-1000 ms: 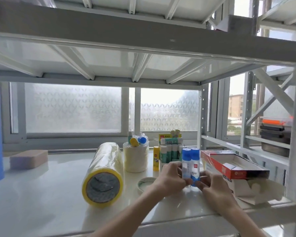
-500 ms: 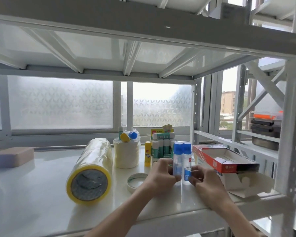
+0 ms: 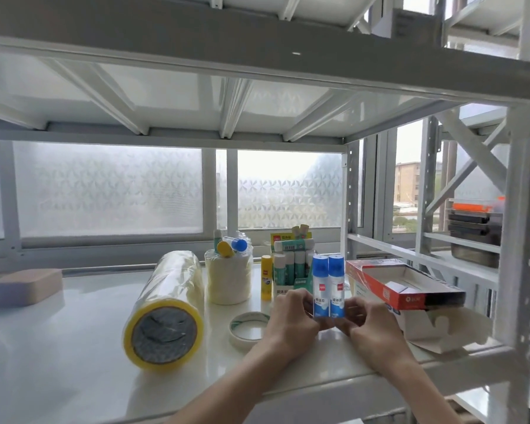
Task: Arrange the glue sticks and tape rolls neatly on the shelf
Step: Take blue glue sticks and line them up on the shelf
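Two blue-capped glue sticks (image 3: 328, 286) stand upright side by side near the front of the white shelf (image 3: 58, 362). My left hand (image 3: 291, 322) grips them from the left and my right hand (image 3: 369, 327) from the right. Behind them is a display box of green-labelled glue sticks (image 3: 289, 267), with a yellow glue stick (image 3: 266, 281) upright beside it. A large yellow-edged tape roll pack (image 3: 166, 310) lies on its side to the left. A wrapped stack of cream tape rolls (image 3: 228, 278) carries loose glue sticks on top. One small tape roll (image 3: 248, 327) lies flat by my left wrist.
An open red and white cardboard box (image 3: 407, 289) lies at the right end of the shelf, against the shelf's upright post (image 3: 523, 240). A tan block (image 3: 25, 286) sits far left. The upper shelf beam (image 3: 257, 47) hangs low overhead. Dark trays (image 3: 475, 228) sit on a neighbouring rack.
The view has shifted left and down a little. Both hands stay closed around the two blue-capped glue sticks, which stand in about the same spot on the shelf.
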Tool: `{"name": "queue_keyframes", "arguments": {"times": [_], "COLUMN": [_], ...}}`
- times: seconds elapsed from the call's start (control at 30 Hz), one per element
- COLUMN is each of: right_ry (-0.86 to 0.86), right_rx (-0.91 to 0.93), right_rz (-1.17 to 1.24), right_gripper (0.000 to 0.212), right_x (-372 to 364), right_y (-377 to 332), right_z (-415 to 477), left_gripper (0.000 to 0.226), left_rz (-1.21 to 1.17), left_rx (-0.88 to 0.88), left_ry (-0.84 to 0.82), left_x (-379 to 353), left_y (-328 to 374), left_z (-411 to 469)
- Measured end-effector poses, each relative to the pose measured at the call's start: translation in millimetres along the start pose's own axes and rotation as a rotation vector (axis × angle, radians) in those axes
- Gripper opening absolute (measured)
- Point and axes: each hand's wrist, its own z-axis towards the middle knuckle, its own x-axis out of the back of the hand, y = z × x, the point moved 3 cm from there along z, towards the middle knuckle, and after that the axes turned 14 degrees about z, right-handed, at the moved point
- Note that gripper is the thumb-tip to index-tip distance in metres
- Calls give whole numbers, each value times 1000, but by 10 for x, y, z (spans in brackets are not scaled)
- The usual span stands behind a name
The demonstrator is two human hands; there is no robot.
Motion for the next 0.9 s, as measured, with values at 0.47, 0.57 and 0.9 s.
{"name": "queue_keyframes", "arguments": {"times": [0.47, 0.57, 0.9], "right_ry": [7, 35, 367], "right_rx": [-23, -24, 146], "right_rz": [-26, -15, -162], "right_gripper": [28, 33, 39], "right_x": [-25, -17, 21], "right_y": [-93, -215, -703], "right_z": [-66, -157, -785], "left_gripper": [56, 59, 19], "left_rz": [4, -9, -43], "left_rx": [-3, -3, 34], "left_ry": [35, 91, 293], "left_x": [57, 178, 1551], "left_y": [63, 134, 63], "left_z": [-91, -171, -691]}}
